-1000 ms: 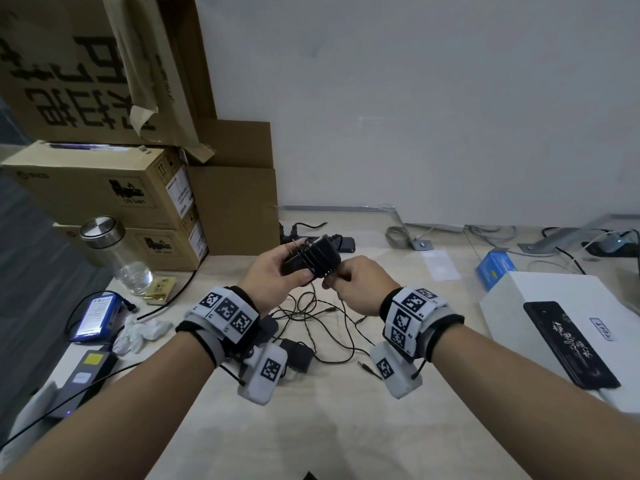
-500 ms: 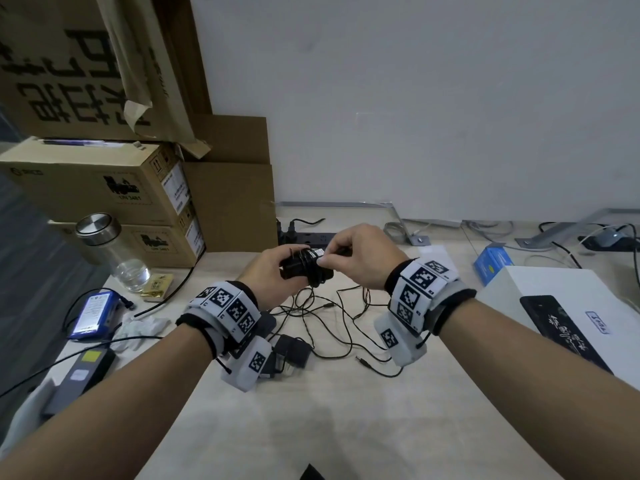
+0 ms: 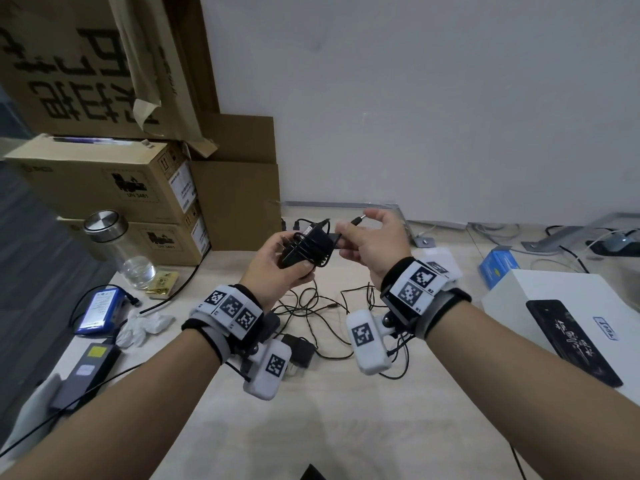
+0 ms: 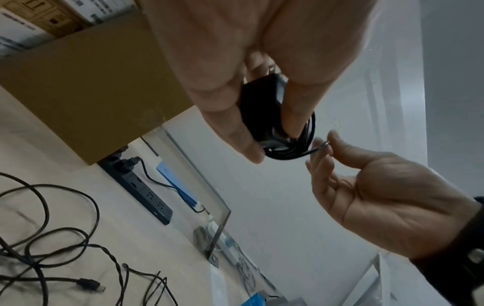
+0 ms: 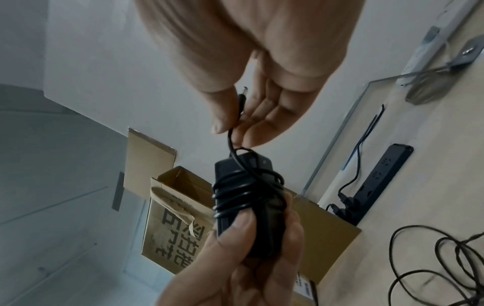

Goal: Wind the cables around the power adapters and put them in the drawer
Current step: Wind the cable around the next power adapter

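While the left hand (image 3: 278,268) clamps its fingers (image 5: 235,231) round the black rectangular plastic power adapter (image 3: 304,249) — coils under them — the right hand (image 3: 375,242) pinches the thin black cable (image 5: 231,142) near its plug. Best tuck that tail beneath a coil, kept taut. Box lettering is not readable.

We see a matt black plastic adapter (image 3: 304,251), brown corrugated cardboard boxes (image 3: 104,188), a pale wood-grain desk (image 3: 311,410) and a brushed-metal bottle lid (image 3: 104,221).
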